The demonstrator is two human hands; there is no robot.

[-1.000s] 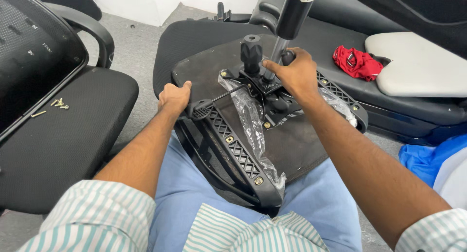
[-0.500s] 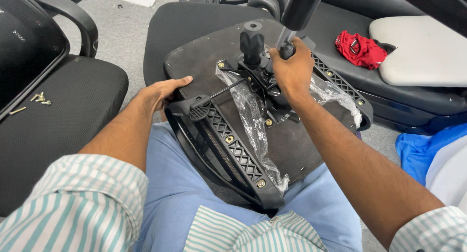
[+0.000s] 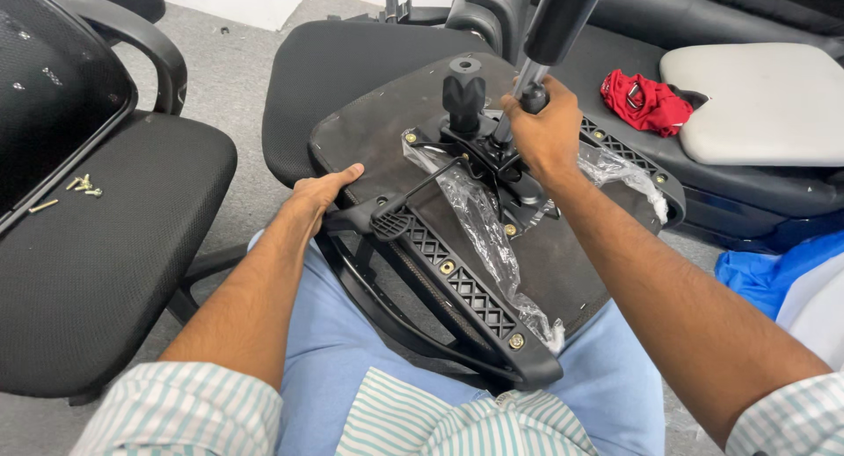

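- Head view: upturned chair seat [image 3: 563, 271] lies on the person's lap.
- Left hand [image 3: 318, 195] grips the seat's edge beside a black lever [image 3: 378, 214].
- Right hand [image 3: 547, 131] is closed around the gas cylinder [image 3: 549, 34].

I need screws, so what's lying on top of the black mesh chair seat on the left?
A few loose brass-coloured screws lie on the black mesh chair seat near its backrest. Whatever is under the seat is hidden.

Single head-worn view, angled steeply down, close over lap
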